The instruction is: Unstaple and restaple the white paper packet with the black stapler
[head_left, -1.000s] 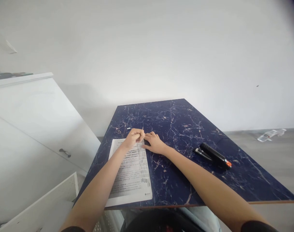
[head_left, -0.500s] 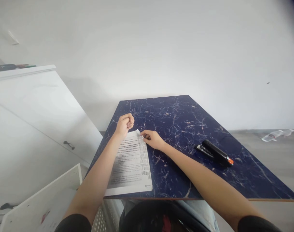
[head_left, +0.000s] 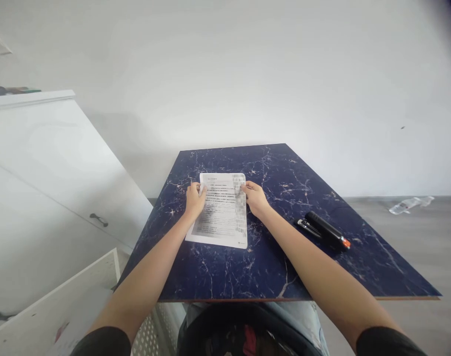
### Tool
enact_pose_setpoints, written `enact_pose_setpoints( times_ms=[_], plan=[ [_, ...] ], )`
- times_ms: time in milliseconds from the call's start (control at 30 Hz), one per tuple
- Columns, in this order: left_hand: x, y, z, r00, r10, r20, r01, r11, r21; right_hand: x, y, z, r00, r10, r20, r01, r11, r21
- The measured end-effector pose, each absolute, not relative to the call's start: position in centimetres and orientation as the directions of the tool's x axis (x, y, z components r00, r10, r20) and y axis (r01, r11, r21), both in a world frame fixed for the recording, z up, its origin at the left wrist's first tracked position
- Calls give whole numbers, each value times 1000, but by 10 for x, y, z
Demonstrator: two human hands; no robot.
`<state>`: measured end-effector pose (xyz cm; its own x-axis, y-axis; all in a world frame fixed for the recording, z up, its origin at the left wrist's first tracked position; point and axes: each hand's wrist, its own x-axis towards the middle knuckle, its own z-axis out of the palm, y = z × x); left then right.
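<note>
A printed sheaf of paper (head_left: 220, 212) is over the blue marbled table (head_left: 203, 277), its far end tipped up a little. My left hand (head_left: 195, 199) is closed on its left edge, the thumb on top of the page. On the opposite edge, my right hand (head_left: 255, 197) pinches the paper near its upper right corner. The fingers under the paper are partly hidden. Dense lines of small print cover the page, with dark streaky marks down its right margin. Whether it is one sheet or several I cannot tell.
A black stapler (head_left: 327, 231) with an orange tip lies on the table's right side, a slim dark tool (head_left: 307, 227) beside it. White cabinets (head_left: 62, 163) and an open drawer (head_left: 62, 306) stand at the left. A clear plastic bottle (head_left: 406, 205) lies on the floor.
The paper has moved away from the table's near edge and slightly right. My left hand went from a raised fist to gripping its left edge; my right hand moved right and slightly up with it.
</note>
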<state>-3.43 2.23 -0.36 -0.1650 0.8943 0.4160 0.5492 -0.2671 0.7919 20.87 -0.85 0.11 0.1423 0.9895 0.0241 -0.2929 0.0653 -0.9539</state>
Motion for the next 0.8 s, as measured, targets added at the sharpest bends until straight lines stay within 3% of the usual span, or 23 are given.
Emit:
enact_pose_setpoints(
  times_ms=[200, 400, 567, 700, 800],
  plan=[
    [-29, 27, -15, -125, 949, 290, 341, -234, 911, 227, 1, 1, 235, 972, 3, -411, 102, -906],
    [-31, 21, -5, 203, 913, 354, 295, -402, 867, 235, 9, -2, 260, 965, 36, -448, 154, -881],
    [-31, 21, -4, 158, 867, 473, 264, -499, 826, 236, 7, 2, 141, 989, 55, -470, 115, -875],
    [-34, 24, -5, 51, 866, 498, 240, -495, 835, 234, 1, 5, 16, 1000, 6, -397, 12, -918],
    [-35, 25, -4, 6, 861, 509, 244, -494, 834, 232, 0, 4, -19, 999, 43, -362, 33, -932]
  ],
)
